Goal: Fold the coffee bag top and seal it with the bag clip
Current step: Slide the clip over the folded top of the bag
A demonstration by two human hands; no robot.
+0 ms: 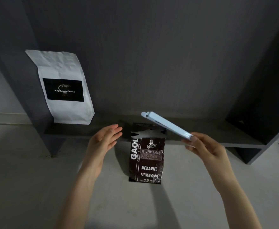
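Observation:
A dark brown coffee bag (146, 162) with white lettering stands upright on the pale floor, leaning against the low dark shelf. Its top is open, showing the silver lining. My right hand (203, 146) grips one end of a long pale blue bag clip (166, 125). The clip slants up to the left, above the bag's top right corner. My left hand (105, 138) hovers just left of the bag's top with fingers spread, not touching it.
A white coffee bag (64, 86) with a black label stands on the dark shelf board (209, 129) at the left, against the dark back panel. Upright shelf panels rise at left and right. Pale floor (36, 179) lies in front.

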